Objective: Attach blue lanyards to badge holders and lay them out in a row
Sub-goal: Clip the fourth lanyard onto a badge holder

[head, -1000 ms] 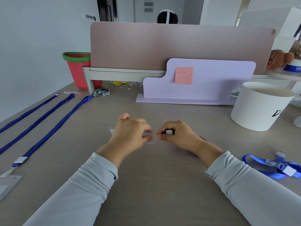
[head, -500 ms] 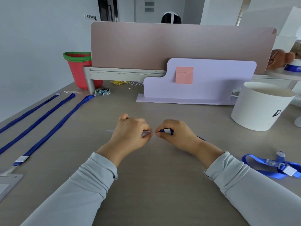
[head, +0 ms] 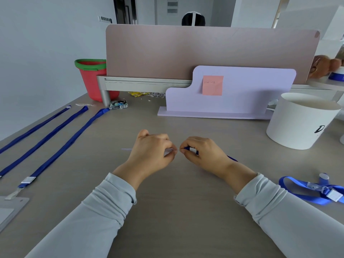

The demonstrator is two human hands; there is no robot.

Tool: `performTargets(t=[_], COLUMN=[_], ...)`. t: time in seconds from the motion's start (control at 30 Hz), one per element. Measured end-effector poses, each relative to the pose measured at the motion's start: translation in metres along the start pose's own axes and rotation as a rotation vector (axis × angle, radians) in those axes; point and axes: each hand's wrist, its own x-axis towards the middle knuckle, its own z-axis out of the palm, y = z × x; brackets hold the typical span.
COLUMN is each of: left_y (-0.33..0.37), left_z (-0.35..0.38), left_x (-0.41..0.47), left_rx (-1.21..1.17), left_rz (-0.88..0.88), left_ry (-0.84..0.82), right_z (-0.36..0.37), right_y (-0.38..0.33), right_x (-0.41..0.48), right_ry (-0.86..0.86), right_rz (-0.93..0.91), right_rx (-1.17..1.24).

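Observation:
My left hand (head: 151,149) pinches a clear badge holder (head: 126,149) just above the desk; only its thin left edge shows past my fingers. My right hand (head: 202,153) grips the clip end of a blue lanyard (head: 192,150), whose strap trails out behind my wrist. The two hands meet fingertip to fingertip at the desk's middle. Three blue lanyards (head: 61,144) lie stretched out in a row at the left, the nearest one joined to a clear badge holder (head: 11,209). A loose blue lanyard (head: 312,190) with its clip lies at the right.
A white round tub (head: 299,121) stands at the right. A lilac stand (head: 232,94) with a pink sticky note backs onto a pink desk divider (head: 204,51). A red bucket (head: 92,79) sits at the back left, with a small packet (head: 119,104) and scraps near it.
The badge holder in my left hand has tilted from lying flat to edge-on. Both hands stay close together at the same spot.

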Motion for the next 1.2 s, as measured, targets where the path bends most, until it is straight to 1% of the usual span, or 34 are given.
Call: performTargets(t=[0.27, 0.4, 0.47, 0.57, 0.63, 0.7, 0.83, 0.93, 1.03, 1.1, 1.2], left_y=[0.0, 0.002, 0.001, -0.002, -0.004, -0.009, -0.019, -0.023, -0.021, -0.017, -0.007], left_z=[0.006, 0.004, 0.002, -0.002, -0.008, -0.014, -0.027, -0.04, -0.055, -0.06, -0.06], left_x=[0.0, 0.001, 0.001, 0.0, 0.0, 0.001, 0.002, 0.005, 0.011, 0.016, 0.023], left_rx=[-0.064, -0.075, -0.072, -0.051, -0.013, -0.026, -0.201, -0.402, -0.545, -0.594, -0.65], left_rz=[0.001, -0.012, -0.011, -0.043, -0.074, -0.094, -0.164, -0.256, -0.322, -0.334, -0.318], left_ry=[0.13, 0.147, 0.14, 0.117, 0.082, 0.042, -0.008, -0.116, -0.191, -0.227, -0.254], right_z=[0.002, 0.002, 0.001, -0.002, -0.008, -0.016, -0.023, -0.029, -0.036, -0.04, -0.043], right_y=[0.0, -0.002, -0.003, -0.001, 0.001, 0.001, 0.0, -0.001, -0.001, 0.0, 0.003], right_x=[0.0, 0.0, 0.001, 0.002, 0.002, 0.003, 0.004, 0.006, 0.006, 0.005, 0.002], right_ry=[0.052, 0.058, 0.052, 0.038, 0.011, -0.036, -0.103, -0.069, -0.003, 0.009, -0.018], right_rz=[-0.063, -0.058, -0.031, 0.06, 0.131, 0.196, 0.23, 0.242, 0.244, 0.274, 0.382], right_rx=[0.013, 0.025, 0.019, -0.005, 0.019, 0.063, 0.025, -0.059, -0.085, -0.121, -0.116])
